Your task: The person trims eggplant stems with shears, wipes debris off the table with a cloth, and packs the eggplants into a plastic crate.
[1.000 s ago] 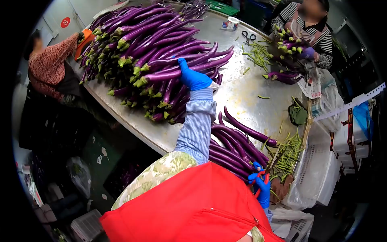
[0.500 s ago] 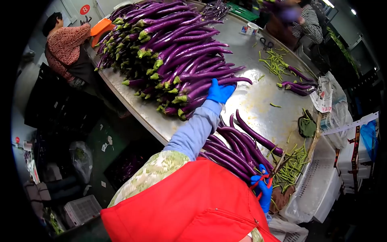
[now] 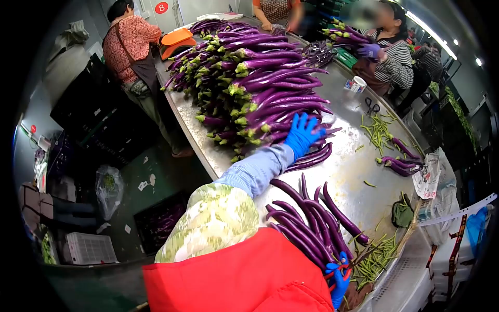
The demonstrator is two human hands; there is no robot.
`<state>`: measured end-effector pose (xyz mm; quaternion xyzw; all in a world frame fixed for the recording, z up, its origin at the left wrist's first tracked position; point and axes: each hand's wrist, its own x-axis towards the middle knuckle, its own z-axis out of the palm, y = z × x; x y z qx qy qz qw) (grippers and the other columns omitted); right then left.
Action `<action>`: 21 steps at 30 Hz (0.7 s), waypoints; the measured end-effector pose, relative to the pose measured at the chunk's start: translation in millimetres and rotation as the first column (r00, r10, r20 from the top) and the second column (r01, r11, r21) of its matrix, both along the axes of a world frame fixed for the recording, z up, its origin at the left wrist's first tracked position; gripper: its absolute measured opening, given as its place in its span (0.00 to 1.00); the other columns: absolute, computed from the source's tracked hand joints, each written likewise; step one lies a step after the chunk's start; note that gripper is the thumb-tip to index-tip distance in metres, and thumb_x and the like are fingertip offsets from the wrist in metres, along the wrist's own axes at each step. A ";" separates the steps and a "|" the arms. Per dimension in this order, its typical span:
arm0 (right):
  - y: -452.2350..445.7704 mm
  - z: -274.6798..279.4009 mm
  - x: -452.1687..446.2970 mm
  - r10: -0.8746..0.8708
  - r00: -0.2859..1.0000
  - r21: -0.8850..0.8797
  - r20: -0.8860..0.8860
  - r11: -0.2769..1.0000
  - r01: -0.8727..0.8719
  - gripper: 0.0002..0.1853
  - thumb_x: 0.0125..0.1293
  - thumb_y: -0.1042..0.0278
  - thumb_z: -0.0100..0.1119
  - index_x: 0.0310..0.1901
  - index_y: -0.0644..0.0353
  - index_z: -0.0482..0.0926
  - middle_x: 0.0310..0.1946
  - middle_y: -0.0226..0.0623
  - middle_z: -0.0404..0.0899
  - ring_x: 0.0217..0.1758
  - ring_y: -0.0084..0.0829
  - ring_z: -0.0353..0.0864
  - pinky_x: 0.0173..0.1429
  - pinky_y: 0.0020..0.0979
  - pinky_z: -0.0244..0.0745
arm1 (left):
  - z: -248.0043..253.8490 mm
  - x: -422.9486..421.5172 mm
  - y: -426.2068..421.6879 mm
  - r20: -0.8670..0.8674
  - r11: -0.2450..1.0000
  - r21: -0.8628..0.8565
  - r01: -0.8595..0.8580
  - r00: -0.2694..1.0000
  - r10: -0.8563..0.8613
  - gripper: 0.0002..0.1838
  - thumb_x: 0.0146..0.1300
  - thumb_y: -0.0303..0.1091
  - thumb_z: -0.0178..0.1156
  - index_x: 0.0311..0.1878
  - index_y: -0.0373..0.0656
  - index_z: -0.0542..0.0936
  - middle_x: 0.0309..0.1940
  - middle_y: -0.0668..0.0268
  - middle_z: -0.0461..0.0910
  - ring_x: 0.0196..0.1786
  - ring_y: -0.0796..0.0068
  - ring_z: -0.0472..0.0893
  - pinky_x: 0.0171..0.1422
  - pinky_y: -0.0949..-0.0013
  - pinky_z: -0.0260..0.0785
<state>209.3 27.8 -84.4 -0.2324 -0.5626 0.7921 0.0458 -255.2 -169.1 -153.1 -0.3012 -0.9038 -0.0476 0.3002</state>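
My left hand, in a blue glove, lies with its fingers spread on the near right side of a large pile of purple eggplants. The fingers are not wrapped round any eggplant. Lower right, my right hand, also gloved in blue, is closed on the red handles of scissors. The scissors' dark blades point to the upper right, over cut green stems. Beside them a smaller group of eggplants lies fanned out on the metal table.
Across the table a co-worker holds eggplants. Another person is at the left by an orange scoop, a third at the far end. Black scissors, a tape roll and a dark green pouch lie about.
My left hand, earlier closed round an eggplant, has opened and spread its fingers. The view has swung left, bringing in a person at the far end. The right hand still holds the scissors.
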 end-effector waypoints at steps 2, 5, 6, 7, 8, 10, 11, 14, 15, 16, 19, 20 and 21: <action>-1.2 4.7 -1.7 -0.021 0.999 0.045 0.031 0.999 0.019 0.34 0.63 0.69 0.58 0.70 0.64 0.58 0.39 0.38 0.80 0.38 0.23 0.77 0.47 0.25 0.72 | 46.9 20.3 -8.7 0.221 0.978 -0.163 -0.131 0.961 0.166 0.44 0.55 0.52 0.61 0.75 0.68 0.54 0.71 0.50 0.55 0.73 0.33 0.49 0.71 0.25 0.34; -4.7 12.6 2.1 -0.067 0.996 0.112 0.052 0.992 0.060 0.34 0.63 0.68 0.58 0.70 0.64 0.58 0.39 0.38 0.80 0.37 0.24 0.78 0.46 0.24 0.72 | 6.9 23.8 18.9 0.123 0.931 -0.309 -0.193 0.963 0.240 0.35 0.64 0.46 0.51 0.75 0.70 0.54 0.75 0.51 0.49 0.74 0.29 0.45 0.68 0.20 0.31; -4.2 12.6 3.0 -0.082 0.996 0.114 0.035 0.990 0.078 0.34 0.64 0.68 0.58 0.70 0.64 0.58 0.40 0.38 0.80 0.37 0.24 0.77 0.46 0.24 0.72 | 7.9 29.7 22.6 0.175 0.929 -0.331 -0.164 0.957 0.231 0.33 0.66 0.43 0.48 0.75 0.70 0.55 0.75 0.51 0.49 0.74 0.29 0.44 0.68 0.19 0.30; -4.2 13.5 2.9 -0.098 0.995 0.116 0.016 0.989 0.096 0.34 0.64 0.68 0.57 0.70 0.64 0.58 0.40 0.38 0.80 0.36 0.24 0.77 0.46 0.24 0.72 | 10.5 32.9 25.4 0.225 0.927 -0.350 -0.134 0.949 0.222 0.31 0.67 0.41 0.45 0.74 0.71 0.56 0.75 0.52 0.48 0.74 0.29 0.43 0.68 0.19 0.29; -5.6 15.0 3.3 -0.124 0.992 0.116 0.025 0.986 0.121 0.34 0.63 0.68 0.57 0.70 0.64 0.58 0.40 0.38 0.80 0.36 0.24 0.77 0.46 0.24 0.72 | 11.7 32.6 24.7 0.241 0.948 -0.299 -0.108 0.953 0.185 0.34 0.65 0.43 0.49 0.74 0.69 0.56 0.75 0.52 0.48 0.74 0.29 0.45 0.67 0.19 0.31; -10.6 20.3 5.8 -0.160 0.985 0.110 0.059 0.982 0.153 0.34 0.63 0.67 0.57 0.70 0.65 0.58 0.40 0.38 0.80 0.36 0.24 0.77 0.46 0.24 0.72 | 29.9 33.4 22.6 0.289 0.936 -0.321 -0.146 0.926 0.244 0.45 0.55 0.55 0.62 0.75 0.64 0.53 0.75 0.53 0.50 0.73 0.31 0.48 0.68 0.22 0.35; -10.8 19.7 5.5 -0.131 0.990 0.124 0.052 0.985 0.124 0.34 0.63 0.68 0.57 0.70 0.65 0.58 0.40 0.39 0.80 0.36 0.24 0.76 0.46 0.24 0.72 | 41.6 37.6 14.9 0.295 0.918 -0.367 -0.151 0.917 0.269 0.51 0.50 0.59 0.65 0.76 0.62 0.52 0.74 0.53 0.50 0.73 0.32 0.49 0.69 0.23 0.36; -8.0 19.7 -1.1 -0.041 0.999 0.149 0.016 0.988 0.038 0.35 0.61 0.69 0.57 0.70 0.65 0.58 0.40 0.39 0.80 0.36 0.24 0.76 0.45 0.25 0.72 | 63.1 41.1 -2.7 0.355 0.915 -0.395 -0.081 0.905 0.233 0.56 0.46 0.64 0.67 0.76 0.59 0.51 0.74 0.52 0.50 0.73 0.34 0.50 0.71 0.27 0.37; -9.2 19.8 -2.3 -0.029 0.999 0.137 0.019 0.990 0.026 0.35 0.61 0.69 0.57 0.70 0.65 0.58 0.40 0.40 0.80 0.36 0.24 0.76 0.45 0.25 0.72 | 66.5 41.4 -5.2 0.351 0.917 -0.393 -0.076 0.909 0.225 0.56 0.47 0.65 0.66 0.76 0.58 0.51 0.74 0.52 0.50 0.73 0.34 0.50 0.71 0.28 0.37; -10.1 18.9 -2.6 -0.018 1.000 0.125 0.023 0.992 0.015 0.35 0.61 0.69 0.56 0.70 0.65 0.58 0.40 0.40 0.80 0.36 0.24 0.76 0.46 0.25 0.72 | 68.5 42.1 -6.5 0.349 0.918 -0.390 -0.069 0.912 0.217 0.56 0.47 0.65 0.66 0.76 0.58 0.51 0.74 0.52 0.51 0.73 0.35 0.50 0.72 0.28 0.37; -9.7 13.5 0.3 -0.001 0.999 0.148 0.046 0.989 -0.006 0.35 0.61 0.69 0.55 0.70 0.64 0.57 0.40 0.40 0.81 0.36 0.24 0.76 0.46 0.25 0.72 | 69.4 48.8 -8.2 0.333 0.924 -0.377 -0.065 0.921 0.201 0.55 0.47 0.65 0.66 0.76 0.55 0.52 0.73 0.51 0.52 0.73 0.37 0.52 0.73 0.31 0.37; -10.6 14.2 -0.1 -0.009 0.999 0.153 0.047 0.988 0.001 0.35 0.61 0.69 0.55 0.70 0.64 0.57 0.40 0.40 0.81 0.36 0.24 0.76 0.46 0.25 0.72 | 70.6 50.3 -7.1 0.334 0.927 -0.370 -0.065 0.921 0.198 0.55 0.47 0.65 0.66 0.75 0.54 0.53 0.73 0.51 0.53 0.73 0.37 0.52 0.73 0.31 0.37; -10.8 14.4 0.6 -0.018 0.999 0.158 0.048 0.987 0.010 0.35 0.61 0.69 0.55 0.70 0.65 0.57 0.40 0.40 0.81 0.36 0.24 0.76 0.46 0.25 0.72 | 71.8 52.1 -5.3 0.335 0.930 -0.362 -0.063 0.922 0.194 0.55 0.47 0.65 0.66 0.75 0.53 0.53 0.72 0.51 0.53 0.73 0.37 0.52 0.73 0.31 0.36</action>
